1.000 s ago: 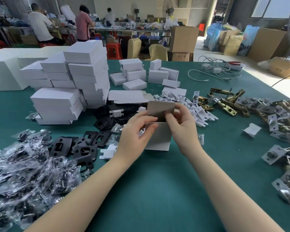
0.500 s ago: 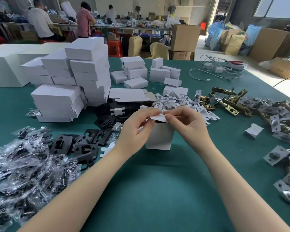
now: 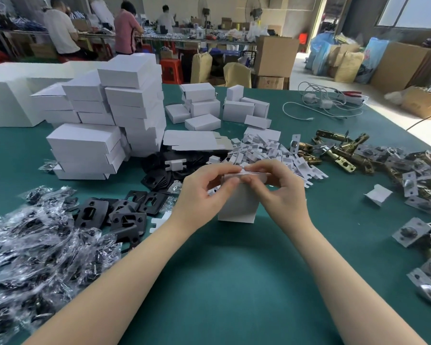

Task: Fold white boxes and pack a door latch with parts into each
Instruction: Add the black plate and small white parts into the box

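Observation:
A small white box [image 3: 237,207] stands on end on the green table [image 3: 222,282] in the middle of the head view. My left hand [image 3: 204,192] and my right hand [image 3: 279,190] both grip its top end, thumbs and fingertips pressed on the folded-down lid flap. Brass door latches [image 3: 343,155] lie in a heap to the right. Black strike plates [image 3: 125,215] lie to the left of the box. Bagged parts [image 3: 35,245] pile up at the near left. Flat box blanks [image 3: 192,140] lie behind the hands.
Stacks of folded white boxes [image 3: 105,125] stand at the far left, with more small boxes [image 3: 204,105] behind. White card inserts [image 3: 266,153] lie scattered beyond the hands. Silver latch plates [image 3: 413,230] line the right edge. Cables and chargers [image 3: 324,103] lie far right. People work at a distant bench.
The box's top flap stood upright a second ago; both hands have folded it down and now press it onto the box's top end.

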`<action>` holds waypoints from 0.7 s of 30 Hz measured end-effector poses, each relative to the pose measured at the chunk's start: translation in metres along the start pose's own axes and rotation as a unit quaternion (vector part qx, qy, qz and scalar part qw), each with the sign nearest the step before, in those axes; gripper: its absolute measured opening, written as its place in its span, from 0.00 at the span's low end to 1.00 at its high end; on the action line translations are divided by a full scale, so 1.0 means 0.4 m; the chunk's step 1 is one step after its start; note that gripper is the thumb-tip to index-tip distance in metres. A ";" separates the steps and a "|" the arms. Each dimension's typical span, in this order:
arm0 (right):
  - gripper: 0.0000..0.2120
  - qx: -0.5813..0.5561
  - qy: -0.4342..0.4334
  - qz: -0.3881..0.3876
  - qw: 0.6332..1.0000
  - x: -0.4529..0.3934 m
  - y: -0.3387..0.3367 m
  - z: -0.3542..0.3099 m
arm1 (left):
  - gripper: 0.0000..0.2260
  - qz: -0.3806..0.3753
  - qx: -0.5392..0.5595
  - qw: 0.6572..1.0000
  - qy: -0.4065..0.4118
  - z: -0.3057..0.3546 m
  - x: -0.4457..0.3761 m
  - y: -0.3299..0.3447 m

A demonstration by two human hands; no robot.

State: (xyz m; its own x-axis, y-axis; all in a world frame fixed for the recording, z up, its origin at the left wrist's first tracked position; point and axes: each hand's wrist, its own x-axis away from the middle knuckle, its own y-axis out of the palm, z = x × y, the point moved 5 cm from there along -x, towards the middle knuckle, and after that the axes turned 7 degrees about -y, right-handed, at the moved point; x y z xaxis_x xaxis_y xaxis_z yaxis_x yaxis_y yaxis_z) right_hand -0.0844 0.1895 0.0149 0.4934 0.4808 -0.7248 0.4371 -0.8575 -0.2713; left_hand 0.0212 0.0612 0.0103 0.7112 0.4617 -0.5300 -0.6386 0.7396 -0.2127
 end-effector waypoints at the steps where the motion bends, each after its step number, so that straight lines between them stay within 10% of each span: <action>1: 0.07 -0.007 0.002 0.011 1.000 -0.002 0.000 -0.003 | 0.08 0.000 0.029 0.999 -0.018 0.002 -0.001 0.001; 21: 0.07 0.058 -0.124 0.050 0.989 0.027 -0.008 -0.025 | 0.03 0.016 0.027 0.999 0.015 -0.019 0.015 0.001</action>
State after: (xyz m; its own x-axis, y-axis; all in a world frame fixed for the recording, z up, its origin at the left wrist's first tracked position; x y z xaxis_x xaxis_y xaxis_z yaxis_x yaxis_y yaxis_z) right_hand -0.0730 0.1991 0.0142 0.3240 0.3457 -0.8807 0.2992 -0.9205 -0.2513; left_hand 0.0228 0.0607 0.0008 0.6816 0.4712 -0.5598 -0.6432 0.7505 -0.1515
